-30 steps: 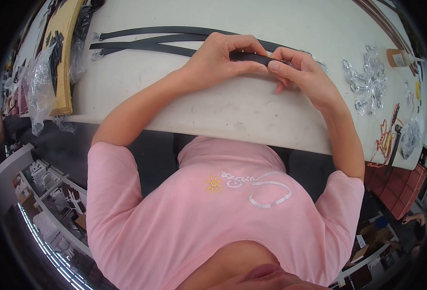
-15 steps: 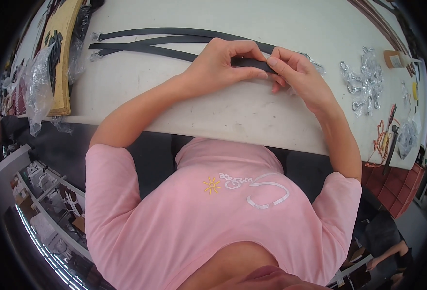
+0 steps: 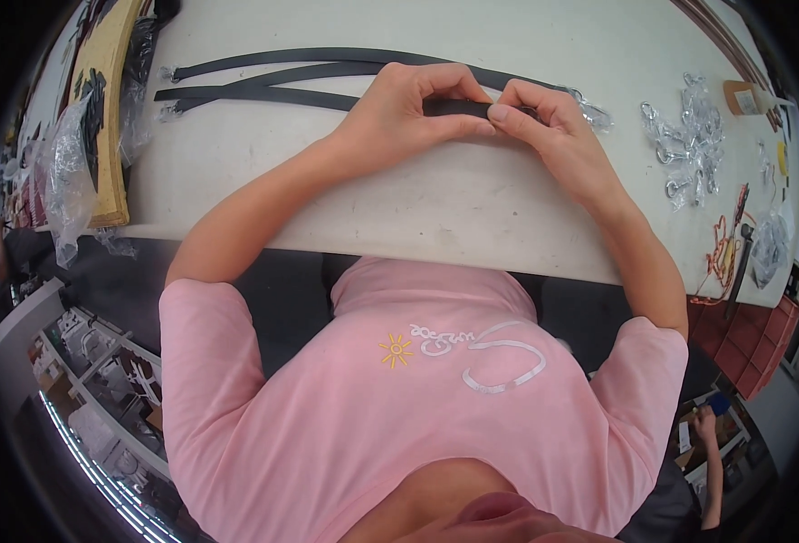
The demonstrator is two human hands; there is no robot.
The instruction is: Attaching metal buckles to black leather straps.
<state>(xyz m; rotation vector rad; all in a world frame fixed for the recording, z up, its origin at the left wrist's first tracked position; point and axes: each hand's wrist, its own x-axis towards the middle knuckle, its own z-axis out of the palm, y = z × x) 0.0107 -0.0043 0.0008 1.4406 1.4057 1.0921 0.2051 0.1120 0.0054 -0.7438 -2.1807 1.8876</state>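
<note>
Both hands meet over the table and grip one black flat strap [image 3: 454, 107]. My left hand [image 3: 395, 113] pinches it from the left, thumb below and fingers above. Beside it, my right hand [image 3: 558, 131] presses its thumb and forefinger on the strap near its right end; that end is hidden by the fingers. The strap's other end [image 3: 177, 94] lies on the table to the left. Another black strap [image 3: 277, 56] runs behind my hands, with a plastic-wrapped metal piece [image 3: 589, 110] near its right end. More plastic-wrapped pieces [image 3: 168, 112] lie at the left strap ends.
Plastic-wrapped metal clips [image 3: 687, 140] lie in a pile at the right. Beyond them are a brown roll [image 3: 741, 97] and an orange cord [image 3: 716, 258]. A yellow-edged board [image 3: 114, 136] with plastic bags [image 3: 69, 181] stands left. A red crate [image 3: 748, 339] and another person's arm [image 3: 712, 452] show lower right.
My right hand's lower fingers, seen under the strap before, have curled in out of sight. Both hands stay on the strap. The other person's arm at lower right has shifted and is now raised.
</note>
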